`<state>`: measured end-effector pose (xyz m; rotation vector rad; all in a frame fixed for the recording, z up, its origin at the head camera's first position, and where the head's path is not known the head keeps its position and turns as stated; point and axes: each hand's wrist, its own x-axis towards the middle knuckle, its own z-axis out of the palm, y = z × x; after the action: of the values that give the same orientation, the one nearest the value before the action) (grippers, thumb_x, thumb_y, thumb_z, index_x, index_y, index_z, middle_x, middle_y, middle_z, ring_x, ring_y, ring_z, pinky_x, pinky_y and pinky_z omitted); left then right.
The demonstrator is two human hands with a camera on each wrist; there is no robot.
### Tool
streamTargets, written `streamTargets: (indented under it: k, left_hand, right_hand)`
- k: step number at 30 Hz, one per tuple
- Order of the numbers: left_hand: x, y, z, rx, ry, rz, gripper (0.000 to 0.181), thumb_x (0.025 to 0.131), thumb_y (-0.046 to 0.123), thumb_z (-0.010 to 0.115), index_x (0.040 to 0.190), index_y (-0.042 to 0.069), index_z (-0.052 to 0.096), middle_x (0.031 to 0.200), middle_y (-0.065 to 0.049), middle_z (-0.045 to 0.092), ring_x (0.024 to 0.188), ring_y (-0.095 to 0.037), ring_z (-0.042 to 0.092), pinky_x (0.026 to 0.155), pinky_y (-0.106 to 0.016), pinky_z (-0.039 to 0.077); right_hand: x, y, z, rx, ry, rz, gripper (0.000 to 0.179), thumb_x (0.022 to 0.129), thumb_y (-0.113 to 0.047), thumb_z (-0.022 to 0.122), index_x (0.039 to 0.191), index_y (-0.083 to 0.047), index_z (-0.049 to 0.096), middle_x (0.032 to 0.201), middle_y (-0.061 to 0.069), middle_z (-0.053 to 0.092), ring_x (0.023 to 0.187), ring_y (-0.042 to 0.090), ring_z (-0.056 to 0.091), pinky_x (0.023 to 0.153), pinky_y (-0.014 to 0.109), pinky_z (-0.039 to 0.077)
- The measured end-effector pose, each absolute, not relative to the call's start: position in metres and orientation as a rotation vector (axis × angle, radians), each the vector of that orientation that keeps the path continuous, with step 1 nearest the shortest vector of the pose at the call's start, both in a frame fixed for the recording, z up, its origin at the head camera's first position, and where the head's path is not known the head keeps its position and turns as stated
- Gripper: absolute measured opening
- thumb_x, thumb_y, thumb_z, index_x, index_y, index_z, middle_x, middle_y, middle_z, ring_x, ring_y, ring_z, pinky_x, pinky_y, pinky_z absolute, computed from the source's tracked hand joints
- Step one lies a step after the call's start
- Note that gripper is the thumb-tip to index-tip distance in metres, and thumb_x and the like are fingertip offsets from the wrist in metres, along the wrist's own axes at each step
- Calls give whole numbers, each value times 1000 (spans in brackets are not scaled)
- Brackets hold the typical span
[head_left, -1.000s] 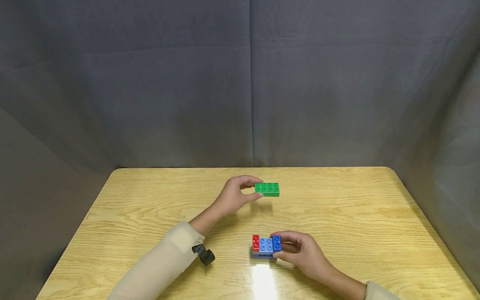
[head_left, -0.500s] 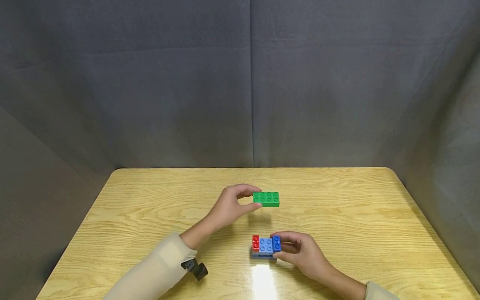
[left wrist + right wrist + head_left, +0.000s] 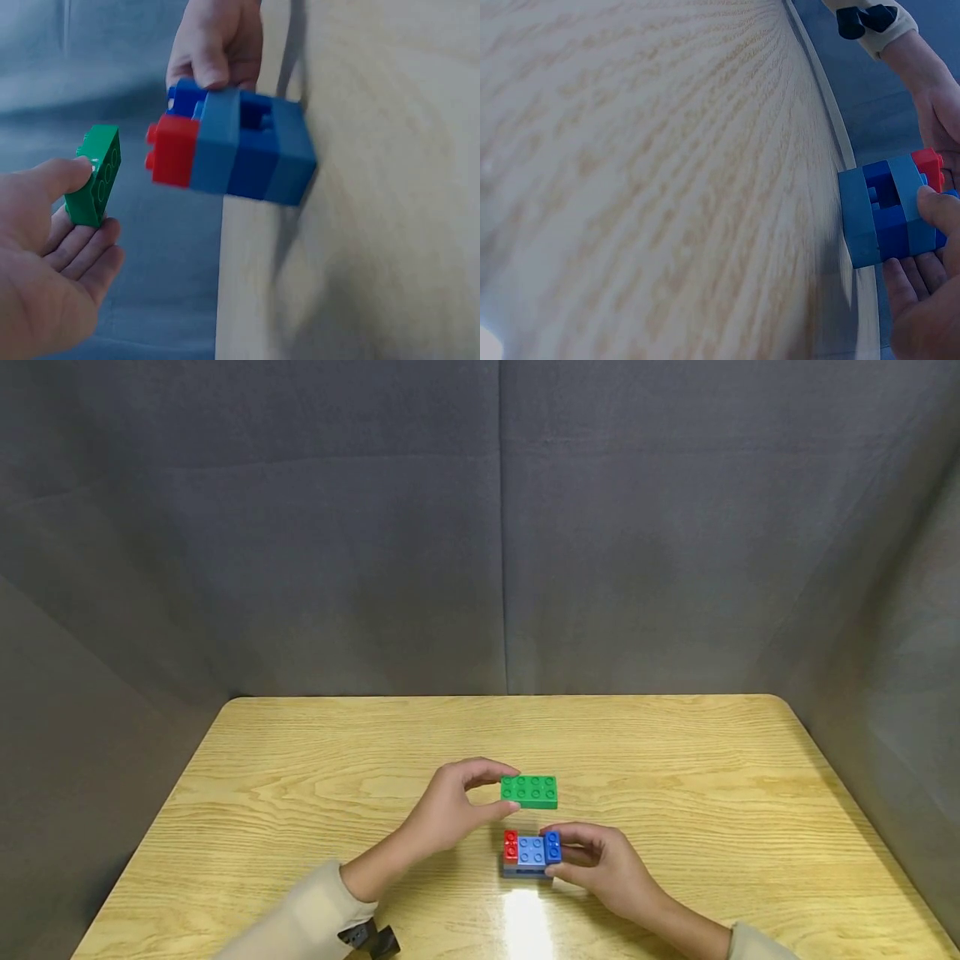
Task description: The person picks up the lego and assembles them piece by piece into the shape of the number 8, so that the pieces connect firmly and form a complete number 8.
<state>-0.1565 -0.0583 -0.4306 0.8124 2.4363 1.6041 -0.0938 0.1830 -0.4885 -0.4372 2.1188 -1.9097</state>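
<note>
My left hand [image 3: 446, 806] pinches a green toy building brick [image 3: 529, 792] by its left end, thumb on the near side and fingers on the far side. The brick hangs in the air just beyond a stack of toy bricks [image 3: 532, 852]. That stack has light and dark blue layers, with a small red brick [image 3: 175, 150] at the top left and a small dark blue brick [image 3: 552, 847] at the top right. Light blue studs show between these two. At the stack's right end, my right hand [image 3: 615, 872] grips it between thumb and fingers. In the left wrist view, green and stack are apart.
Everything is over a wooden table [image 3: 300, 777] with rounded far corners. A grey curtain [image 3: 375, 568] stands behind and along both sides. A black device [image 3: 371, 938] is strapped at the left sleeve's cuff [image 3: 322, 906].
My left hand has brought the green brick nearer to me, from the far part of the table to just beyond the stack. My right hand and the stack have stayed in place.
</note>
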Motion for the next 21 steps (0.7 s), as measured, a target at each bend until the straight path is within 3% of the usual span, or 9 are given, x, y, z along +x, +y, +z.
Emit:
streamTargets:
  k: [9, 21]
  left_hand:
    - [-133, -59, -440, 806, 2378, 1630, 33, 79, 29, 76, 110, 24, 66, 109, 12, 63, 107, -11, 58, 97, -36, 45]
    - [-125, -58, -454, 849, 2386, 1618, 34, 78, 28, 77, 110, 23, 65, 108, 12, 63, 106, -9, 57, 97, -35, 45]
  right_hand:
    - [-95, 183, -487, -430, 2139, -1880, 41, 79, -11, 75, 117, -2, 61, 115, 14, 63, 104, 23, 63, 87, 29, 51]
    - [-94, 182, -488, -438, 2124, -1890, 40, 80, -10, 74, 117, -2, 61, 115, 16, 62, 102, 23, 64, 85, 30, 52]
